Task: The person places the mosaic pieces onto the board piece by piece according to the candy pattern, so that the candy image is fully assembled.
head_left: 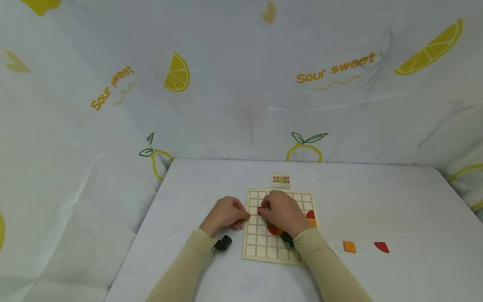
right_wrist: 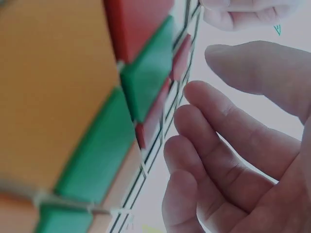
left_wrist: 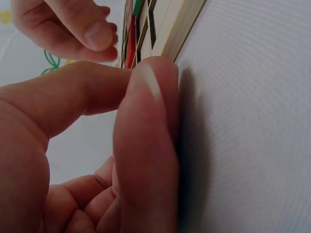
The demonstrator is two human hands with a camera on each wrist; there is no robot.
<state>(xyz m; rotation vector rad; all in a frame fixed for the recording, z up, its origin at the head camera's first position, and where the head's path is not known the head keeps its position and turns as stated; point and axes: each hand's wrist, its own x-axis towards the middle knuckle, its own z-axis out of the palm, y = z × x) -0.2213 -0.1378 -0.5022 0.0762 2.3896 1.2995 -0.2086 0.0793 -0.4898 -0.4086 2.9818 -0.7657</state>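
Note:
A wooden grid board lies on the table with red, green and orange pieces set in some of its squares. My left hand grips the board's left edge between thumb and index finger. Over the board's middle, my right hand hovers with its thumb and fingers apart, holding nothing. Near its fingertips sits a red piece on the board. Beside that are a green piece and a large orange piece close to the wrist camera. The right hand covers part of the board in the head view.
A small pattern card lies just beyond the board's far edge. To the right, an orange square tile and a red quarter-round piece lie loose on the white table. A printed cloth hangs behind.

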